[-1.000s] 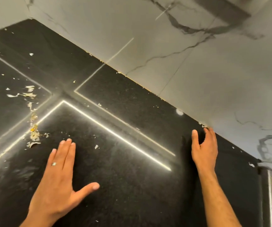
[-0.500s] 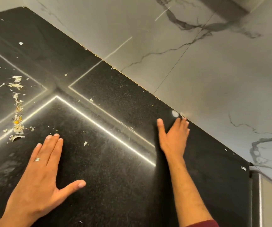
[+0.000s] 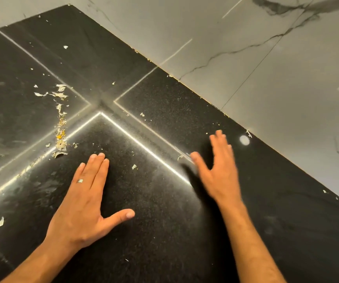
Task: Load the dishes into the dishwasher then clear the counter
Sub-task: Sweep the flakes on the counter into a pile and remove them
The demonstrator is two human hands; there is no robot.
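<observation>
Scraps (image 3: 61, 127) lie on the black desk (image 3: 154, 231), ahead-left of our left hand (image 3: 85, 201), which rests flat, fingers straight, holding nothing. Right hand (image 3: 219, 172) is open too, fingers spread, empty, motion-blurred; we can't tell if it touches the desk. Stray flake (image 3: 134, 166) sits between both hands.

Wall: pale marble-look tiles (image 3: 266, 58) with dark grey veins, meeting the dark surface along a slanted edge
Tile joint: a thin dark line (image 3: 252, 74) running down the wall to that edge
Light reflections: bright thin streaks (image 3: 144, 144) crossing on the glossy black top, forming a corner near the middle
Round glare spot: a small white dot (image 3: 244, 140) close to the wall edge
Ring: a silver band (image 3: 80, 181) on one finger
</observation>
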